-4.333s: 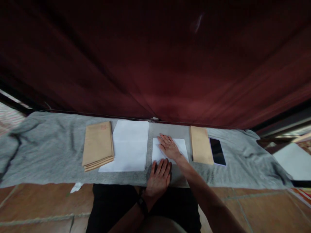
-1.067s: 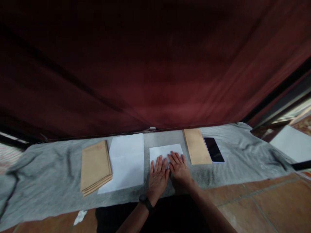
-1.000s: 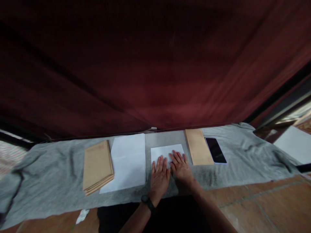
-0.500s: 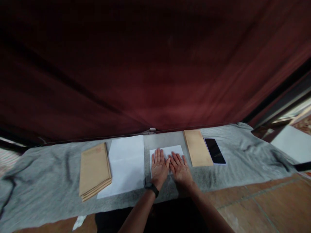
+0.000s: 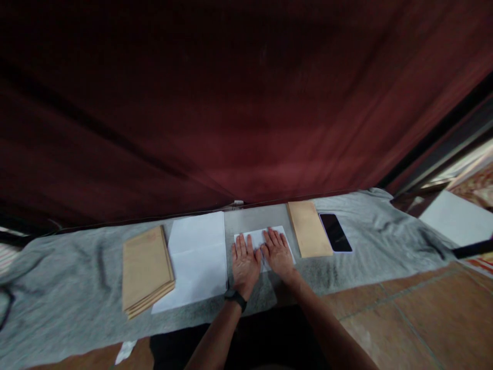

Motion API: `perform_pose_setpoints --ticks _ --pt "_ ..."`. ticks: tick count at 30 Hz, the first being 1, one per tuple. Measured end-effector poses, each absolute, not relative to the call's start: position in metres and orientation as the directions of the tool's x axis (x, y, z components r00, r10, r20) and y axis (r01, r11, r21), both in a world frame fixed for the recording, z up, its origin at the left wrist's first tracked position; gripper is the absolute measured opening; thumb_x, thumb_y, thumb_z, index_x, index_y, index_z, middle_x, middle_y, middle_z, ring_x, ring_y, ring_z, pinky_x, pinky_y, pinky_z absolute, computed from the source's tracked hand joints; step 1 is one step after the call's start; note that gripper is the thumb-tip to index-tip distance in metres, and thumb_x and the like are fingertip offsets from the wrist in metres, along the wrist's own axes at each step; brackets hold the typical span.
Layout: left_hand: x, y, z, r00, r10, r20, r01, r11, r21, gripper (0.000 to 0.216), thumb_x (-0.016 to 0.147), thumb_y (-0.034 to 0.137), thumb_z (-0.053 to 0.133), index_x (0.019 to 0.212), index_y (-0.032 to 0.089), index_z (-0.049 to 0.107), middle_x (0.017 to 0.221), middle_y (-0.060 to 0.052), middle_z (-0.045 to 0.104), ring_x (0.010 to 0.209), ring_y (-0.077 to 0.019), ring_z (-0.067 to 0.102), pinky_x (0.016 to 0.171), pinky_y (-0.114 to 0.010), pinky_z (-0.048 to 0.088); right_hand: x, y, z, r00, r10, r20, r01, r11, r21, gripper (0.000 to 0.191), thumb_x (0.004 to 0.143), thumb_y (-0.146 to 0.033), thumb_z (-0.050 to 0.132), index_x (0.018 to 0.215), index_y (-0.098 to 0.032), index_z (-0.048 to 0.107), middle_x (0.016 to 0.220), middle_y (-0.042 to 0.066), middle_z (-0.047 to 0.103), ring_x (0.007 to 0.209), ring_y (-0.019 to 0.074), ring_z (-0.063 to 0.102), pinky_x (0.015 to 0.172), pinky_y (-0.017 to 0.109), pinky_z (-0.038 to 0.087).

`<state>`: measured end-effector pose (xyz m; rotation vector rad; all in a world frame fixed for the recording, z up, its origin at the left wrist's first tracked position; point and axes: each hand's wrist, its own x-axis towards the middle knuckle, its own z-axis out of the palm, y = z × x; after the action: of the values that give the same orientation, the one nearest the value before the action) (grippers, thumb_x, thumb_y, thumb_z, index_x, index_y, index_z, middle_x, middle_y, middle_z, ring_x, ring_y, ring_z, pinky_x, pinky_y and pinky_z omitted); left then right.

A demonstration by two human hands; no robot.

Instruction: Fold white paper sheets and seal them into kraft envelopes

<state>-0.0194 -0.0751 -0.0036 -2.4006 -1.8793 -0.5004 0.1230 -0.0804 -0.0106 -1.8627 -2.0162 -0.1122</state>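
A folded white sheet of paper lies on the grey cloth in front of me. My left hand lies flat on its left part, fingers stretched out, a dark band on the wrist. My right hand rests flat on its right part, fingers spread. The two hands lie side by side and almost touch. Neither holds anything.
A stack of brown envelopes and a larger white sheet lie to the left. One brown envelope and a dark phone lie to the right. A dark red curtain hangs behind. Tiled floor runs along the near side.
My left hand slid forward from the paper's near edge onto the sheet. My right hand drew back from the far part, and both hands now press it side by side.
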Motion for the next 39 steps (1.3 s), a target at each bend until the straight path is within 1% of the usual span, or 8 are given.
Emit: perform_pose_setpoints --ticks 5,10,18,24,29,34,36,39 --pt "-0.019 -0.077 -0.005 0.181 0.94 0.289 0.955 -0.239 0.179 0.063 0.099 0.034 0.045 0.154 0.006 0.034 0.162 -0.025 0.027 0.152 -0.0354 0.023 0.121 -0.055 0.026 0.132 -0.081 -0.024 0.066 0.909 0.411 0.984 0.01 -0.18 0.058 0.105 -0.041 0.038 0.15 -0.005 0.041 0.155 0.023 0.042 0.145 0.0322 0.038 0.116 0.05 0.031" --pt "-0.018 -0.077 -0.005 0.172 0.941 0.291 0.956 -0.231 0.182 0.064 0.099 0.035 0.046 0.155 0.007 0.033 0.162 -0.024 0.027 0.152 -0.0358 0.023 0.12 -0.057 0.027 0.137 -0.083 -0.029 0.124 0.88 0.459 0.978 -0.029 -0.208 0.065 0.105 -0.044 0.035 0.153 -0.001 0.033 0.154 0.026 0.043 0.144 0.0332 0.039 0.115 0.051 0.034" --pt "-0.017 -0.078 0.002 0.173 0.96 0.219 0.959 -0.215 0.186 0.065 0.098 0.036 0.048 0.154 0.005 0.034 0.163 -0.024 0.024 0.152 -0.0356 0.022 0.122 -0.057 0.022 0.139 -0.092 -0.018 0.167 0.897 0.41 0.969 -0.073 -0.234 0.059 0.106 -0.037 0.033 0.152 -0.001 0.035 0.154 0.025 0.043 0.145 0.0314 0.038 0.116 0.05 0.033" --pt "-0.016 -0.078 0.003 0.17 0.96 0.223 0.959 -0.213 0.186 0.065 0.098 0.038 0.046 0.155 0.008 0.034 0.163 -0.022 0.025 0.152 -0.0357 0.021 0.121 -0.058 0.024 0.125 -0.122 -0.017 -0.026 0.938 0.344 0.983 0.086 -0.16 0.053 0.105 -0.033 0.034 0.155 -0.016 0.037 0.162 0.013 0.035 0.149 0.0276 0.032 0.119 0.047 0.028" --pt "-0.015 -0.08 0.004 0.168 0.954 0.249 0.959 -0.216 0.181 0.065 0.099 0.038 0.045 0.155 0.008 0.033 0.162 -0.022 0.027 0.152 -0.0352 0.021 0.121 -0.057 0.025 0.131 -0.143 -0.025 0.009 0.933 0.361 0.989 0.046 -0.144 0.055 0.105 -0.035 0.036 0.156 -0.013 0.035 0.161 0.017 0.034 0.147 0.0301 0.035 0.118 0.048 0.029" --pt "-0.019 -0.079 0.006 0.18 0.949 0.259 0.951 -0.236 0.2 0.062 0.099 0.034 0.041 0.154 0.007 0.034 0.161 -0.022 0.03 0.152 -0.0338 0.023 0.121 -0.057 0.024 0.138 -0.149 -0.03 0.046 0.91 0.412 0.987 0.021 -0.158 0.064 0.105 -0.038 0.035 0.16 -0.008 0.019 0.161 0.022 0.032 0.145 0.0327 0.037 0.116 0.049 0.033" --pt "-0.022 -0.082 0.008 0.212 0.945 0.247 0.941 -0.266 0.208 0.059 0.1 0.03 0.038 0.154 0.006 0.034 0.161 -0.02 0.031 0.152 -0.0314 0.023 0.123 -0.055 0.022 0.138 -0.15 -0.031 0.06 0.908 0.415 0.987 0.007 -0.159 0.066 0.105 -0.038 0.034 0.161 -0.008 0.016 0.161 0.022 0.032 0.145 0.0336 0.038 0.116 0.05 0.033" --pt "-0.023 -0.096 0.009 0.324 0.919 0.223 0.903 -0.371 0.217 0.057 0.101 0.027 0.033 0.154 0.007 0.032 0.162 -0.016 0.031 0.153 -0.0259 0.024 0.125 -0.048 0.023 0.136 -0.15 -0.031 0.075 0.913 0.4 0.989 -0.016 -0.147 0.064 0.106 -0.039 0.034 0.16 -0.007 0.019 0.16 0.022 0.032 0.146 0.0334 0.037 0.116 0.05 0.033"
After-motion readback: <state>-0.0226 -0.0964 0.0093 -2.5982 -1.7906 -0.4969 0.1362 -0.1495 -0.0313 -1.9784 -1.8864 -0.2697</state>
